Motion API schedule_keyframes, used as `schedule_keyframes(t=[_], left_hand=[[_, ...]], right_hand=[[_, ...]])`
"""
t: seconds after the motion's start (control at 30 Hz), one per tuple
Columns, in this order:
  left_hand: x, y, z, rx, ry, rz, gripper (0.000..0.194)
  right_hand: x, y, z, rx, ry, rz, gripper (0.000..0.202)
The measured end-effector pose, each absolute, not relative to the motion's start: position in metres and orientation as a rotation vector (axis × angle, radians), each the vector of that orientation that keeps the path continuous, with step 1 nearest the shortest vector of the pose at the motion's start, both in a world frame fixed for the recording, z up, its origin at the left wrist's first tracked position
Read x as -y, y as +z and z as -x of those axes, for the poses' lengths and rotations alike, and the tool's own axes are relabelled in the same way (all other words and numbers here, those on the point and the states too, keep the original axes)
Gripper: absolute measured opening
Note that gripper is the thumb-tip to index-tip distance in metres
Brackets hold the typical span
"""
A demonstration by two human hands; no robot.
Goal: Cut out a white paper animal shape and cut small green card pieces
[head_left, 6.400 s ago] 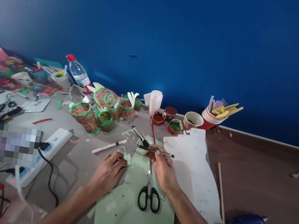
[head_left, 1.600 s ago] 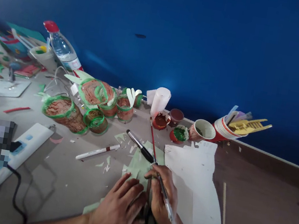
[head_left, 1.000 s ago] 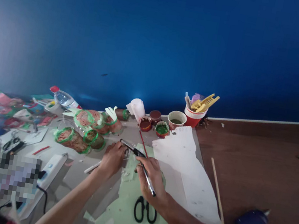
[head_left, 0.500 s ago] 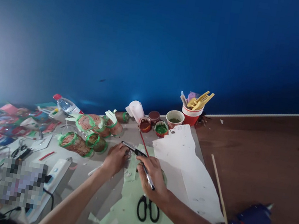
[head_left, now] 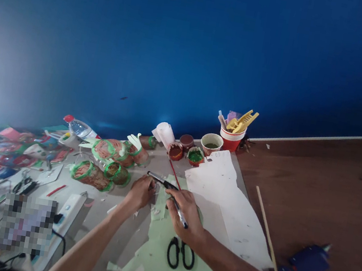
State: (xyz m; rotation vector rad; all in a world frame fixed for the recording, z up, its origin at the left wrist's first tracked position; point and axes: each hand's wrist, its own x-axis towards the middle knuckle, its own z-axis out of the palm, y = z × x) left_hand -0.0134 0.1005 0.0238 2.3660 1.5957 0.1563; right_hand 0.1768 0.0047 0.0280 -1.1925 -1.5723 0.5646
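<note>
My right hand [head_left: 187, 213] is closed around a black and silver pen [head_left: 180, 215], which points down toward my wrist. A second dark pen or pen part [head_left: 159, 179] spans from my left hand to the right fingertips; which hand grips it is hard to see. My left hand [head_left: 141, 192] has its fingers curled, and what lies in them is hidden. Both are over pale green paper [head_left: 159, 266]. Scissors [head_left: 181, 252] rest on this paper, black handles toward me, their blades out of sight beneath my right hand.
Brown tubes with green edges [head_left: 91, 173] lie left of my hands. Behind stand paint cups [head_left: 195, 156] and a red-white cup [head_left: 231, 139] of tools. White paper [head_left: 223, 193] covers the right side. A blue glue gun [head_left: 309, 268] and a power strip [head_left: 59, 231] flank the area.
The view has shifted very slightly. Both hands keep nearly the same pose, with the pens held in the same place.
</note>
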Motion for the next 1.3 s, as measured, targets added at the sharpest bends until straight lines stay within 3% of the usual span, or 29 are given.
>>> schedule_keyframes(t=[0.2, 0.5, 0.67, 0.9, 1.3], left_hand=[[-0.100, 0.022, 0.015, -1.580, 0.213, -2.372, 0.019], [-0.097, 0.042, 0.007, -1.554, 0.242, -2.374, 0.011], [-0.054, 0.057, 0.010, -1.518, 0.445, -2.363, 0.010], [0.004, 0.036, 0.020, -1.171, 0.629, -2.616, 0.018], [0.012, 0.024, 0.006, -0.997, 0.714, -2.814, 0.020]], right_hand=[[-0.004, 0.028, -0.177, 1.580, 0.573, 1.201, 0.021], [-0.005, 0.027, -0.177, 1.589, 0.557, 1.201, 0.021], [-0.006, 0.026, -0.178, 1.511, 0.617, 1.218, 0.021], [-0.003, 0.021, -0.176, 1.518, 0.677, 1.234, 0.023], [-0.001, 0.018, -0.176, 1.540, 0.731, 1.242, 0.025]])
